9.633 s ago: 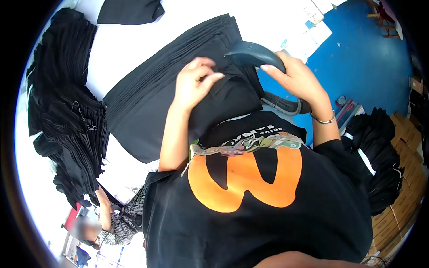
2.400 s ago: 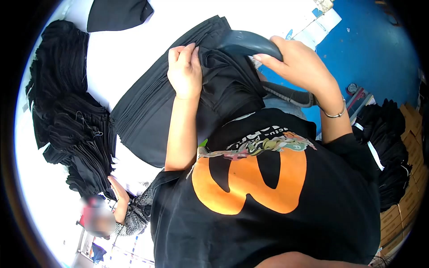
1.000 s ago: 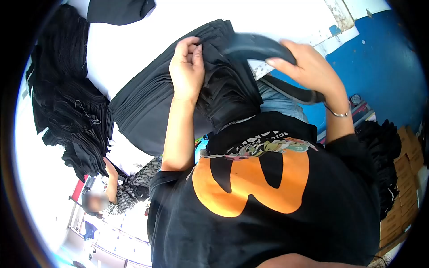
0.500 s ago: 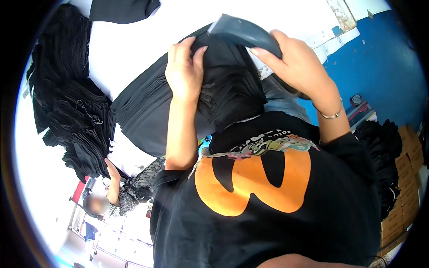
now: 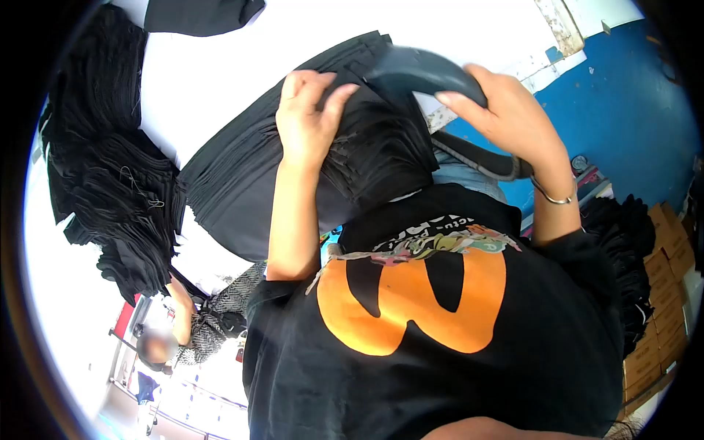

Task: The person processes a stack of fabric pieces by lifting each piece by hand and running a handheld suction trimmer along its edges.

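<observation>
My right hand [image 5: 510, 110] is wrapped round the rear of a dark, curved, smooth tool [image 5: 425, 72]. Its blurred front end hangs over the upper part of a fanned stack of black cloth pieces [image 5: 242, 147]. My left hand [image 5: 308, 114] is over the same stack, left of the tool, with its fingers bent and its thumb apart from them. Nothing shows between them. A dark ribbed hose [image 5: 477, 158] runs below my right hand; where it joins is hidden.
Another heap of black cloth [image 5: 110, 147] lies along the left of the white table [image 5: 198, 81], and a black piece [image 5: 202, 15] at the top. A co-worker [image 5: 213, 323] is at lower left. Black bundles [image 5: 623, 257] and cardboard boxes [image 5: 664, 286] are at right, by the blue floor [image 5: 623, 95].
Since half a second ago the tool and my right hand have moved down and right. My left hand's thumb and fingers have shifted right. The folds of the stack have changed shape over the last seconds.
</observation>
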Available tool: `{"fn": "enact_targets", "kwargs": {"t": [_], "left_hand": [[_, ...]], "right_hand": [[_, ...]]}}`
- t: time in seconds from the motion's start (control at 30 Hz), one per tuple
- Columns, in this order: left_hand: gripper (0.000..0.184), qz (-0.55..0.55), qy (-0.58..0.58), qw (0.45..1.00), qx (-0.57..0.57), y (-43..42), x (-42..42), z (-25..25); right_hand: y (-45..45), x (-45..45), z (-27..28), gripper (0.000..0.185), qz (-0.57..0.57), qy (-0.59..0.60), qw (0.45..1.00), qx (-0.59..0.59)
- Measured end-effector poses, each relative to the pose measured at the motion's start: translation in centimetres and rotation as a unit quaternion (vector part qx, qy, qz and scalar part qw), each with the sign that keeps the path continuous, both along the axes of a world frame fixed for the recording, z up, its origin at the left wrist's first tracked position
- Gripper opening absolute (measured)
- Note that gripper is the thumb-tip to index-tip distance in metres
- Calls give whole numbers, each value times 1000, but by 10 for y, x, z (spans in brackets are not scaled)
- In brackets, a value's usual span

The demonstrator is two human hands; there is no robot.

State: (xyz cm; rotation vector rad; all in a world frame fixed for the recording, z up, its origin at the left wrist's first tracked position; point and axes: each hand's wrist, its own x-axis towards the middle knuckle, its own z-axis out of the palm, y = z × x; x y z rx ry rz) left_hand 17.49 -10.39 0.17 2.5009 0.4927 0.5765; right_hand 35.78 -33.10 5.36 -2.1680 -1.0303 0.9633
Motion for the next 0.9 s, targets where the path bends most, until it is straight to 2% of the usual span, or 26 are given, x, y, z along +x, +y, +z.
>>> {"fn": "enact_targets", "kwargs": {"t": [0.03, 0.1, 0.13, 0.2, 0.23, 0.3, 0.37, 0.4, 0.43, 0.5, 0.53, 0.57, 0.63, 0.7, 0.77, 0.8, 0.9], "left_hand": [[28, 9, 49, 998, -32, -8, 2, 5], [25, 38, 38, 998, -42, -10, 6, -2], [25, 37, 39, 998, -41, -9, 4, 1], [22, -3, 110, 987, -115, -10, 0, 11], [17, -85, 118, 986, -87, -4, -2, 13], [21, -85, 168, 964, -189, 2, -17, 15], [21, -30, 100, 943, -317, 3, -11, 19], [18, 67, 110, 940, -314, -1, -6, 15], [13, 113, 86, 962, -234, -7, 3, 10], [13, 46, 109, 990, -72, -8, 3, 0], [13, 54, 69, 996, -25, -12, 4, -2], [13, 55, 70, 996, -25, -15, 6, -3], [14, 123, 35, 991, -34, -20, 6, -3], [19, 114, 47, 992, -17, -19, 5, -7], [19, 89, 1, 996, 10, -13, 5, -13], [16, 134, 50, 988, -56, -16, 6, -6], [12, 118, 47, 991, -48, -11, 2, -7]], "right_hand": [[8, -3, -4, 46, -1, 0, 1000, -2], [24, -7, -14, 46, -78, -15, 995, 62], [25, -8, -12, 45, -84, -6, 995, 57], [9, -5, -8, 45, -50, 2, 998, 45], [0, -1, -6, 46, -17, 9, 999, 31], [-4, 3, -2, 46, -13, 27, 999, 13], [11, 2, 5, 57, 3, -33, 999, 0], [21, -2, 1, 58, -24, -51, 998, 29], [25, -6, -1, 58, -24, -53, 998, 32], [28, -13, -3, 58, -36, -72, 996, 37], [21, -12, 5, 58, -21, -50, 998, 26], [15, -9, 8, 58, -21, -50, 998, 26], [6, -5, 12, 50, 17, -18, 999, -32], [19, -4, 10, 51, 25, -49, 998, -35], [35, -6, -1, 51, -34, -47, 998, 21], [38, -8, -5, 52, -31, -47, 998, 13], [19, -6, 6, 52, 5, -13, 1000, 16]]}}
